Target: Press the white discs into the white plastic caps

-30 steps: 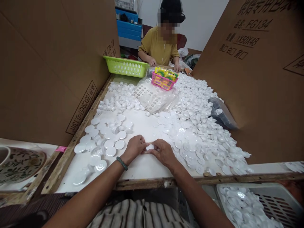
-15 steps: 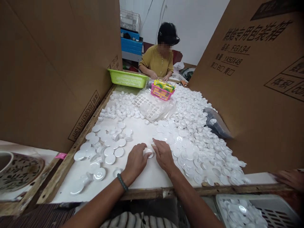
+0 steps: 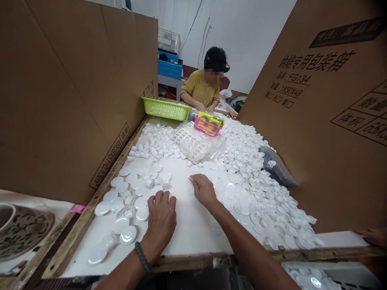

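My left hand (image 3: pixel 161 217) lies palm down on the white table top (image 3: pixel 193 229), fingers stretched out, with its fingertips at the edge of a group of flat white round discs (image 3: pixel 121 187). A green bead bracelet is on its wrist. My right hand (image 3: pixel 203 189) also rests palm down, fingers spread, at the left edge of a large heap of small white plastic caps (image 3: pixel 254 193). Nothing shows in either hand. The two hands are apart, with bare table between them.
Tall cardboard sheets stand left (image 3: pixel 60 100) and right (image 3: pixel 326 141) of the table. A clear plastic bag (image 3: pixel 196 145), a pink basket (image 3: pixel 207 125) and a green basket (image 3: pixel 165 108) sit at the far end, where a person in a yellow top (image 3: pixel 201 88) works. A wooden rail (image 3: pixel 196 259) borders the near edge.
My hands, which pinched a small white piece together, have separated. The left moved down-left toward the discs, the right up toward the cap heap. The camera tilted upward.
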{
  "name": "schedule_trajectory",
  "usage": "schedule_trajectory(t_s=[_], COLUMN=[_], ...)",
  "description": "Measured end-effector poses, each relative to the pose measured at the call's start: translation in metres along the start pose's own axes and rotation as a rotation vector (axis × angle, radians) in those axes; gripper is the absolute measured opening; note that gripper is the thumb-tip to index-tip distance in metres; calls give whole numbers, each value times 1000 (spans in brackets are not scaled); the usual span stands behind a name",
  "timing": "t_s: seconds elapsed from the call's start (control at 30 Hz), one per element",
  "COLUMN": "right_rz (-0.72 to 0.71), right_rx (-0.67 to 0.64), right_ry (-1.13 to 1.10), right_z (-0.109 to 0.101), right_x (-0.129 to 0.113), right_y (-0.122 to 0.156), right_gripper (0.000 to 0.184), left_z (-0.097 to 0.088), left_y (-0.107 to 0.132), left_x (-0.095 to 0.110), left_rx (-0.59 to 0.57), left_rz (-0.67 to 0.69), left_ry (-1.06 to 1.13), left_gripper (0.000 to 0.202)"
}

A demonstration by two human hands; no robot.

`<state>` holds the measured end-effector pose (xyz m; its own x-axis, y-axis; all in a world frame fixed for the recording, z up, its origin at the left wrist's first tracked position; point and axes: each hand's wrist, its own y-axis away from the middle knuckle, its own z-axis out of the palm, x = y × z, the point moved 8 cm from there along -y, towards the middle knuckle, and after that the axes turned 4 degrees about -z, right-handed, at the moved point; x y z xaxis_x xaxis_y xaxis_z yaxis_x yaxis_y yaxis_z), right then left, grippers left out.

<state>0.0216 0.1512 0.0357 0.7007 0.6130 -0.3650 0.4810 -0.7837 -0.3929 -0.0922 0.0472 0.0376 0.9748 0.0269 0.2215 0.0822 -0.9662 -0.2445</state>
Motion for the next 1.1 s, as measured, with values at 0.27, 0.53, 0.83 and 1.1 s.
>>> schedule_trajectory(t_s=[0.27, 0.53, 0.83, 1.1], right_rz=[185, 188, -133, -168], right_rx=[-70, 25, -121, -203], right_ry=[117, 116, -143, 27], right_z=[38, 32, 60, 63], right_x=[43, 40, -9, -18], right_y=[-66, -67, -83, -64], right_gripper=[12, 20, 25, 9], left_z=[8, 30, 47, 45], left_y=[-7, -10, -12, -12], left_x=[13, 46, 49, 46], left_rx=[-100, -185, -188, -140], left_rz=[-33, 8, 101, 100], left_ry=[398, 454, 339, 422], left_gripper=[16, 22, 24, 25])
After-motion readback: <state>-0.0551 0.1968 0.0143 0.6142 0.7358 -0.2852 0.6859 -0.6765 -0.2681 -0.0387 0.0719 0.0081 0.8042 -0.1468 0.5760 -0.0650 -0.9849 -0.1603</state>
